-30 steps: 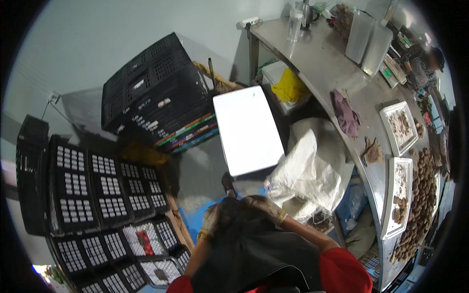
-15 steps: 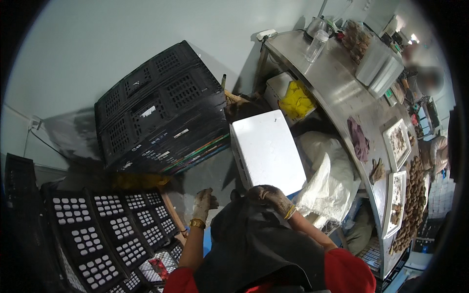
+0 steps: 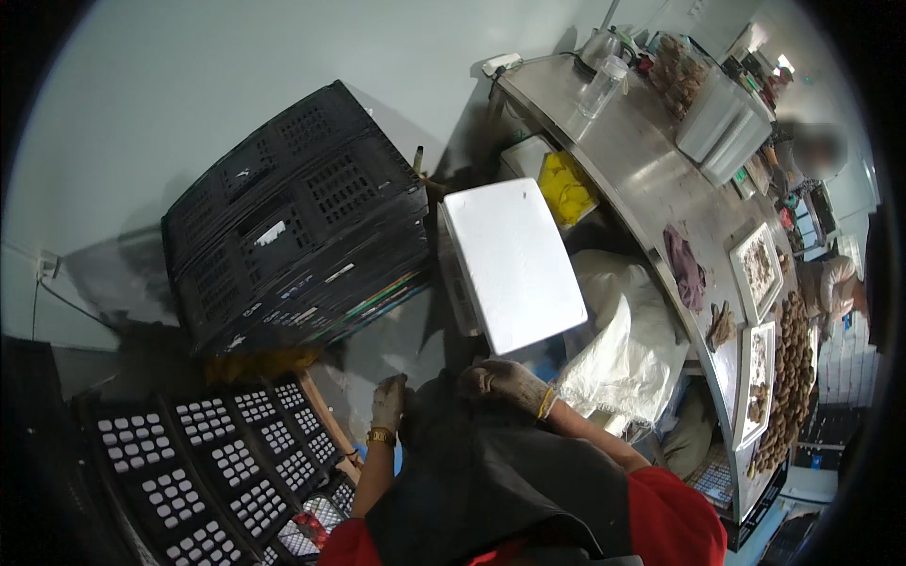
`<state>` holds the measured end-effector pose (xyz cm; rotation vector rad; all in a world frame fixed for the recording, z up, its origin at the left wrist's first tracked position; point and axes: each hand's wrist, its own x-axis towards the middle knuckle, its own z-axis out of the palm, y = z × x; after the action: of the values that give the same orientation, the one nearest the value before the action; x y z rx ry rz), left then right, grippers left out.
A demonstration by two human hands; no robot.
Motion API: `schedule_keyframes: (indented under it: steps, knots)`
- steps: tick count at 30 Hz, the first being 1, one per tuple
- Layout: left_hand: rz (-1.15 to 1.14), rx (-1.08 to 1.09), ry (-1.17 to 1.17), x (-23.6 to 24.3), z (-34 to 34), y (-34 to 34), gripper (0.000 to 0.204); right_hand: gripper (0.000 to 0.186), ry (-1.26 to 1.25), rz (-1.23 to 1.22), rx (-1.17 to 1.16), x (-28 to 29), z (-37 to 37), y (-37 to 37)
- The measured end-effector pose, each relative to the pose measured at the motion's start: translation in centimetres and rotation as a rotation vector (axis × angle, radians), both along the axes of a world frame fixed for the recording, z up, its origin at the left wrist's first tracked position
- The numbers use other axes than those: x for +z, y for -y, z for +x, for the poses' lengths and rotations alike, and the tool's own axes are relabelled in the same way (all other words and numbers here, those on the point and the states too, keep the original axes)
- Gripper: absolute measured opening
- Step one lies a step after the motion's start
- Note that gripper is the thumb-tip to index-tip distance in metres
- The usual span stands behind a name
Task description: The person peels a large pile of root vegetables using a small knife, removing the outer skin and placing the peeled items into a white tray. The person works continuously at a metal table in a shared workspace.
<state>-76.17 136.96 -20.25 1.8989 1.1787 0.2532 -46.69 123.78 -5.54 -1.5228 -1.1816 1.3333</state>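
In front of me stands a white foam box (image 3: 514,264), its flat top facing up. My right hand (image 3: 505,382), in a soiled glove with a yellow band at the wrist, is at the near side of this box, against my dark apron (image 3: 481,462). Its fingers curl inward, and what they hold, if anything, is hidden. To the left, my left hand (image 3: 388,406) is also gloved, with a gold-coloured band at the wrist. It is raised beside the apron with loosely bent fingers and nothing visible in it.
Stacked black plastic crates (image 3: 302,217) stand by the wall, with another black crate (image 3: 226,462) lower left. Right of the box lies a white woven sack (image 3: 618,344). A long metal table (image 3: 623,160) carries white trays (image 3: 758,274) and many brown pieces (image 3: 793,377). A person is beyond it.
The white foam box now stands farther from me, partly overlapping the yellow bag's lower edge in view. My right hand has moved a little left. The view has shifted slightly.
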Motion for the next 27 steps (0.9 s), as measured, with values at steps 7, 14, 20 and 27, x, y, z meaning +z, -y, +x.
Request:
schedule_keyframes:
  steps: [7, 14, 20, 27]
  knots:
    - [-0.703, 0.426, 0.341, 8.1, 9.6, -3.9, 0.046, 0.036, -0.318, -0.033, -0.181, -0.5, 2.0, 1.8]
    - [-0.441, -0.046, 0.476, 8.3, 21.5, -2.1, 0.043, 0.046, -0.730, 0.069, -0.333, 0.1, 6.8, 0.1]
    - [0.188, -0.430, 0.262, 17.6, 34.5, -0.2, 0.034, 0.012, -1.436, 0.392, -0.419, -3.8, 13.5, -0.3]
    - [0.472, -0.623, 0.103, 18.0, 44.0, -3.9, 0.023, 0.033, -1.912, 0.643, -0.182, -6.6, 18.5, -2.6]
